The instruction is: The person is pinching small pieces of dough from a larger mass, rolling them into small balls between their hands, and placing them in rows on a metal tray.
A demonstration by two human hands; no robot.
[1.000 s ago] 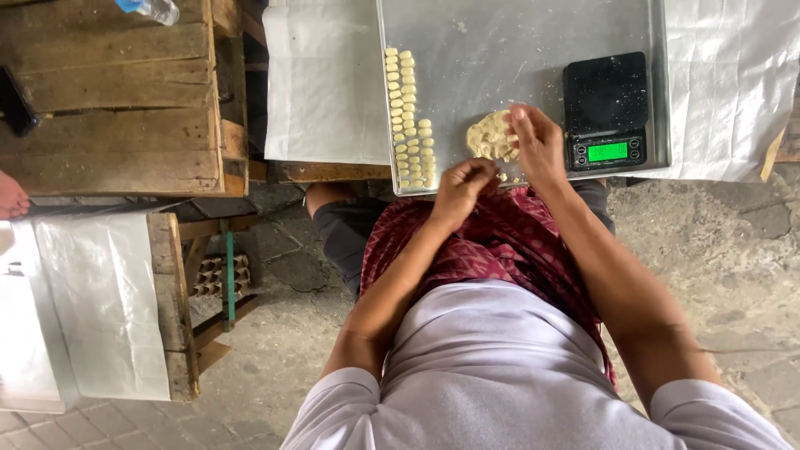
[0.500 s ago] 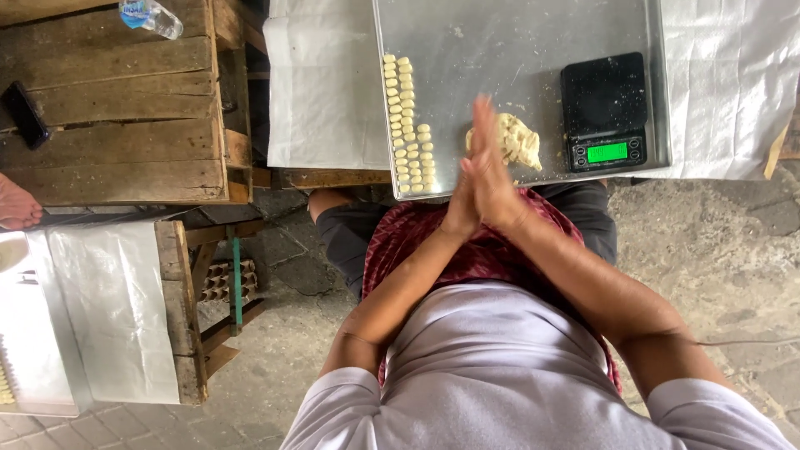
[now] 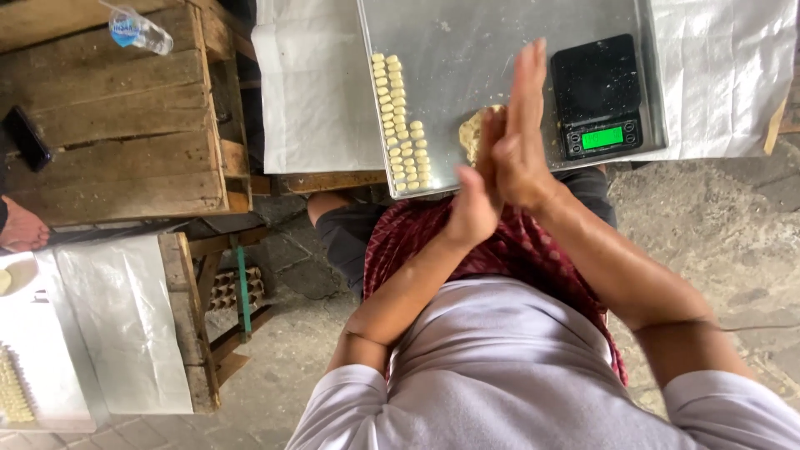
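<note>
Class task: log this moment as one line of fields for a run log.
left hand: palm against right | right hand: palm against left, above tray | dough lump: on tray | pellet rows: tray's left | scale: on tray, lit

It looked like a small open-air food workshop: a metal tray [image 3: 500, 50] of shaped dough pieces [image 3: 400, 121], a digital scale [image 3: 598, 96], rough wooden crates [image 3: 108, 125] and a bare stone floor [image 3: 717, 225].

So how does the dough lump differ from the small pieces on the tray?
The dough lump is one large irregular mass; the small pieces are many little rounded bits of like size. The lump sits loose near the tray's front edge, partly hidden behind the hands, while the pieces lie lined up in neat rows along the left side. Both are pale yellow and rest on the same metal tray.
</note>
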